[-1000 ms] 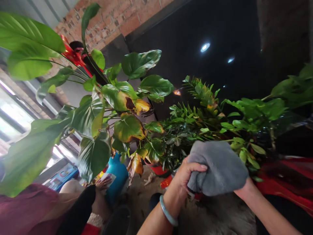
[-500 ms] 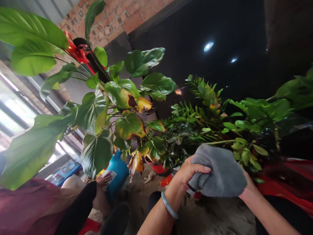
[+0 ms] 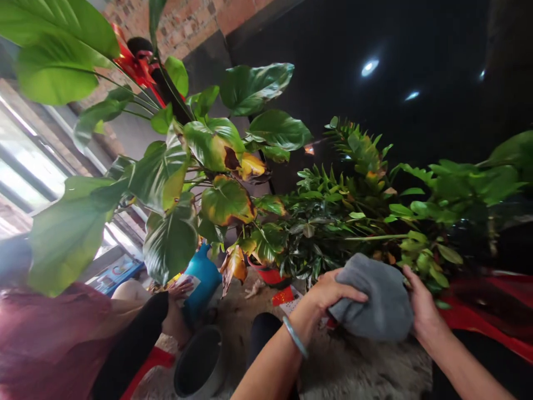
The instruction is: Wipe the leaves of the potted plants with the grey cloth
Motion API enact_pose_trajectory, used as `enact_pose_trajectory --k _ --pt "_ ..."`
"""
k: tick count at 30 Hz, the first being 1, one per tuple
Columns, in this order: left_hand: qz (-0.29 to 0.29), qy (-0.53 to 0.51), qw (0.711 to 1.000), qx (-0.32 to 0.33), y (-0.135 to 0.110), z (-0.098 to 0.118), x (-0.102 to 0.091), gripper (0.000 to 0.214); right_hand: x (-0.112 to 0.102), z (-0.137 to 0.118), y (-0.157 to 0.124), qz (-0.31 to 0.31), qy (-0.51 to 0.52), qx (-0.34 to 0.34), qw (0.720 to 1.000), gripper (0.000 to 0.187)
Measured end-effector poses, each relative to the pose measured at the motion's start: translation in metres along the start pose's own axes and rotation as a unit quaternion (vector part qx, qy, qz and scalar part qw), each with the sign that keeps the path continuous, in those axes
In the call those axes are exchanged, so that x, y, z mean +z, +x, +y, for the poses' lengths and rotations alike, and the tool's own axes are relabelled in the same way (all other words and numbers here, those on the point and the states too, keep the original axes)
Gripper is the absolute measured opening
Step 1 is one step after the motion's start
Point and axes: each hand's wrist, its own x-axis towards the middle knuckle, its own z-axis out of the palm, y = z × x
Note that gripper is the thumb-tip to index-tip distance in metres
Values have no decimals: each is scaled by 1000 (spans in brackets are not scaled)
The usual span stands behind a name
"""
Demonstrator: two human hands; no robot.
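A folded grey cloth (image 3: 375, 300) hangs in front of me at the lower right, below the leafy plants. My left hand (image 3: 333, 291), with a pale bracelet on its wrist, is closed on the cloth's left side, thumb across the front. At its right edge is my right hand (image 3: 425, 305); the thumb points up beside the cloth and the fingers pass behind it, mostly hidden. A thin green stem (image 3: 375, 238) runs just above the cloth toward a cluster of small leaves (image 3: 425, 258).
A large plant with broad leaves (image 3: 170, 244), some browned, fills the left. Another person's hand (image 3: 181, 289) holds a white cloth against a blue vase-shaped container (image 3: 204, 283). A dark bucket (image 3: 199, 364) stands on the ground. Red material (image 3: 487, 311) lies at right, before a glossy black panel (image 3: 325, 66).
My right hand has come out from behind the cloth to its right edge, thumb now showing. The cloth looks more bunched. The whole view has shifted slightly.
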Motion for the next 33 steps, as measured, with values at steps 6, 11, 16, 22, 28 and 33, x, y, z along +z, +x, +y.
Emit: enact_pose_trajectory --k 6,11,16,22,28,33 --pt "-3 -52 988 148 -25 47 -14 52 0 0 7 -15 16 -54 998 20" --pt "63 -111 982 143 -18 32 -14 44 9 1 4 1 12 -29 1000 28" --pt "71 54 996 16 -32 -14 -26 46 11 0 -6 0 21 -8 1000 17" --pt "49 -42 980 187 -51 41 -36 56 6 3 5 -30 5 -23 999 24" --pt "134 -46 978 152 -33 9 -35 48 5 5 8 -43 10 -14 999 29" --pt "60 94 993 35 -56 -27 -42 52 5 0 1 -36 -11 26 999 30"
